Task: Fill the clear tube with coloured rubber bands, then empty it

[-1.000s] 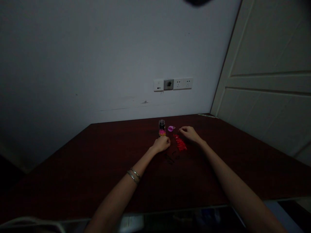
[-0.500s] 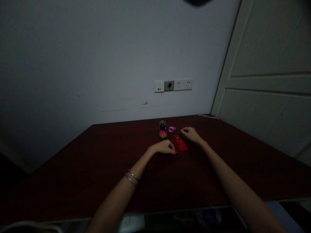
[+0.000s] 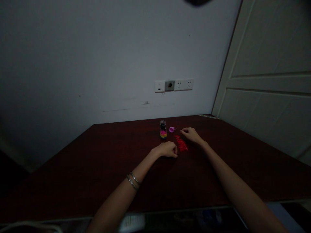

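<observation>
My left hand rests low over the table, fingers curled together just left of a red shiny strip or packet. Whatever its fingertips pinch, if anything, is too dark and small to name. Beyond the far right side of the red piece, my right hand has its thumb and fingers closed in a pinch; what lies between them cannot be made out. Behind my left hand stands an open clear jar with pink, yellow and blue bits at its bottom. A purple lid with a loop lies beside the jar.
The dark red table runs back to a pale wall with a row of sockets. A white panelled door borders the right side. Below the front edge, a shelf holds dim items, one of them whitish.
My left hand has shifted slightly right and toward me, its fingers curled further under. My right hand, the jar, the lid and the red piece look nearly unchanged.
</observation>
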A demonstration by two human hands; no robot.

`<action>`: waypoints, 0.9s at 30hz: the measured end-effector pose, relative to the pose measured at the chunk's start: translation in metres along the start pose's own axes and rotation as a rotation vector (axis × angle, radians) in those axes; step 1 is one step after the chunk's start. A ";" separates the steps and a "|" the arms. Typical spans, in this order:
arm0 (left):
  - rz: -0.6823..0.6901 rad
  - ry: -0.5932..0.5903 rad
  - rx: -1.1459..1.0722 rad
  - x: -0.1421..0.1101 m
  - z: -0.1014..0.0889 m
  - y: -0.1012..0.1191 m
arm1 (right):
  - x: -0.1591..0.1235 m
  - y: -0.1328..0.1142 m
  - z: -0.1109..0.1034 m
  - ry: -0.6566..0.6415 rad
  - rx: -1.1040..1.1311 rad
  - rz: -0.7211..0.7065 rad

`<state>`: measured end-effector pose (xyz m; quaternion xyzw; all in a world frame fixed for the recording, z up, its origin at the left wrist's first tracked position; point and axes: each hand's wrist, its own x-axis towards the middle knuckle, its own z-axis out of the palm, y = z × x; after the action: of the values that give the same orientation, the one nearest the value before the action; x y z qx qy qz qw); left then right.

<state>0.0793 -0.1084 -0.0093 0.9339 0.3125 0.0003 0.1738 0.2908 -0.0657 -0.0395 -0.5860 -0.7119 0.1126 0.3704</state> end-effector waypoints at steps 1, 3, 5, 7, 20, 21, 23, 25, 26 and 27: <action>-0.001 -0.001 0.013 -0.001 0.000 0.002 | 0.000 0.001 0.000 -0.001 -0.006 -0.005; -0.004 -0.004 0.055 -0.002 -0.001 0.006 | 0.001 0.003 0.001 -0.010 -0.023 -0.017; 0.000 -0.001 0.112 -0.002 -0.001 0.010 | 0.001 0.003 0.001 -0.021 -0.038 -0.029; 0.019 0.004 0.171 -0.003 -0.001 0.015 | 0.000 0.003 0.001 -0.023 -0.050 -0.038; 0.172 0.288 0.038 -0.011 -0.038 -0.004 | 0.000 0.002 0.001 -0.017 -0.046 -0.052; 0.167 0.383 0.014 -0.013 -0.050 -0.010 | -0.001 0.001 0.001 -0.012 -0.043 -0.050; 0.146 0.532 0.007 -0.015 -0.074 -0.023 | -0.001 -0.001 0.001 -0.010 -0.040 -0.043; 0.121 0.639 0.032 -0.014 -0.096 -0.036 | 0.000 -0.002 0.002 -0.021 -0.043 -0.043; 0.109 0.662 0.045 -0.012 -0.105 -0.041 | 0.000 -0.001 0.002 -0.026 -0.043 -0.042; 0.091 0.699 0.049 -0.010 -0.113 -0.047 | 0.000 -0.001 0.002 -0.026 -0.043 -0.041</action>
<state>0.0319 -0.0424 0.0829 0.8942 0.3113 0.3201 0.0338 0.2887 -0.0653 -0.0401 -0.5775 -0.7308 0.0974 0.3506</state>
